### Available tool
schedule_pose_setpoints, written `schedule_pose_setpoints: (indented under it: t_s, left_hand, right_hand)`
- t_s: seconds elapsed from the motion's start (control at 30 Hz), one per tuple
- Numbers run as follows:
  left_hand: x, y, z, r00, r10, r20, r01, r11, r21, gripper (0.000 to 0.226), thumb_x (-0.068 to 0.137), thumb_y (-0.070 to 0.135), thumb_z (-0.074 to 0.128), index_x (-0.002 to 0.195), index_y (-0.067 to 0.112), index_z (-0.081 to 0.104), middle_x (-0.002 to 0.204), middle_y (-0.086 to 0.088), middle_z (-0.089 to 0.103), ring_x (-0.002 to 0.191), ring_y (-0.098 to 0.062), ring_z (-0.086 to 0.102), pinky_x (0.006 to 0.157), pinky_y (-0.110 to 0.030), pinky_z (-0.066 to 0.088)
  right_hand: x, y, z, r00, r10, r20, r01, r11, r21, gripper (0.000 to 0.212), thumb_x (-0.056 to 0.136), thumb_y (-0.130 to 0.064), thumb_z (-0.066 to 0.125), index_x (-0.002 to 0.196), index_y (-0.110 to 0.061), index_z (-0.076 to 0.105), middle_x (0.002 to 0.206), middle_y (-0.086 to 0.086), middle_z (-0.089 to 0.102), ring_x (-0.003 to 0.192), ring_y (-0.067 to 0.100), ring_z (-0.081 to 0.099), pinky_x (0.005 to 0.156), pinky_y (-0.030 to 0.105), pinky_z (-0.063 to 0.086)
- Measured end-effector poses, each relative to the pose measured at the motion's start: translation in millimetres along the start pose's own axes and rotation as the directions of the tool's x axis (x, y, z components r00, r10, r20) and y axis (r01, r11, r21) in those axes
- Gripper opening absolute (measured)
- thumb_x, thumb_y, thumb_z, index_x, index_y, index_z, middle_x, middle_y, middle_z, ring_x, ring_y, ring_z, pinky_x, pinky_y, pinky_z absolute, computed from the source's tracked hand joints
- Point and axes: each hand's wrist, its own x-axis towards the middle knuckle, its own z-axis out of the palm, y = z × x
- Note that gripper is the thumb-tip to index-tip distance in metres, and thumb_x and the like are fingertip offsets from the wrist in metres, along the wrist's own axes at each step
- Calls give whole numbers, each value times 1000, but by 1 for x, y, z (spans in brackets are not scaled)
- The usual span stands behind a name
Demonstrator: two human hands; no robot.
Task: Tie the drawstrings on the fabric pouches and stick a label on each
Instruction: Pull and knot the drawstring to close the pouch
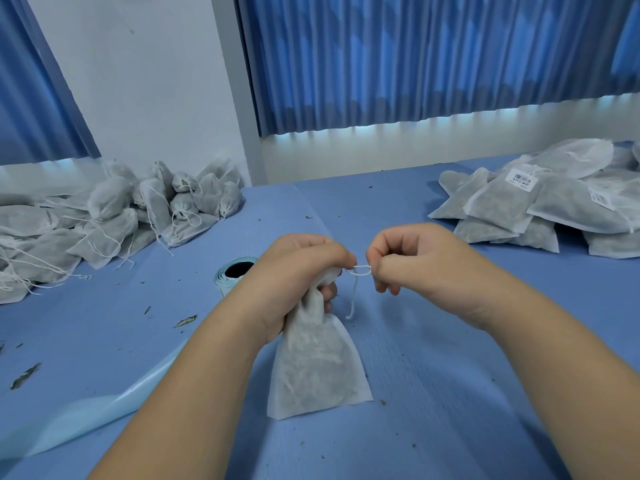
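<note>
- Our left hand (298,271) is closed around the gathered neck of a pouch (317,365), which stands on the blue table (450,393) before us.
- Our right hand (412,258) pinches the white string (358,271) just beside the neck.
- Untied pouches (114,216) lie far left, labelled ones (554,199) far right.
- A label roll (235,271) sits near the left hand.

Blue pleated curtains (415,57), white wall (149,81), blue table (433,358)

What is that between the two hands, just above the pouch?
In the head view, a short stretch of white drawstring runs from the left hand to the right hand, with a loose end hanging beside the pouch.
</note>
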Motion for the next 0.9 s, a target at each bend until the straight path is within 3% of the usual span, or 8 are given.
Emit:
schedule_pose_setpoints:
  t_s: [0.1,0.33,0.47,0.57,0.7,0.9]
  left_hand:
    - [0,1,-2,999,6,50,-6,1000,-8,12,68,21,70,67,11,63,67,-4,47,46,-15,42,49,-25,39]
    - [-1,0,-4,996,9,89,-18,995,99,13,67,29,75,70,16,74,72,0,63,55,-13,52,56,-28,45]
    - [-1,-1,-4,999,22,46,-29,988,152,16,66,33,74,70,17,75,71,1,63,57,-14,52,62,-32,43]
    - [-1,-1,-2,999,41,24,-44,985,164,18,69,34,72,73,17,76,71,2,63,58,-14,52,63,-32,43]
    - [-1,-1,1,997,67,-43,-60,985,161,21,69,35,70,74,15,73,70,5,63,57,-13,53,64,-33,44]
    - [-2,-1,3,993,76,-87,-60,984,168,18,80,32,74,73,16,71,68,3,63,59,-15,53,69,-38,42]
  right_hand:
    - [1,0,-1,1000,-6,-19,6,1000,-3,20,78,-7,59,62,-19,61,59,-4,60,52,1,54,53,11,42]
    - [-1,0,-1,999,26,-34,-28,998,-65,6,71,-21,61,65,-20,62,58,-8,60,56,1,54,57,17,41]
    - [-1,-1,-1,997,25,-69,-29,997,-65,13,79,-11,58,68,-17,62,57,-7,60,52,1,54,52,12,41]
    - [-1,-4,1,996,18,-87,-19,1000,-11,7,77,-18,63,72,-15,60,59,-5,62,51,1,57,51,12,43]
    - [-1,-4,4,994,9,-108,-4,998,55,21,73,-26,70,79,-10,57,64,0,65,58,10,65,52,19,47]
    - [3,1,8,984,9,-180,2,998,64,14,81,-1,69,79,-9,57,62,2,65,59,14,67,51,21,48]
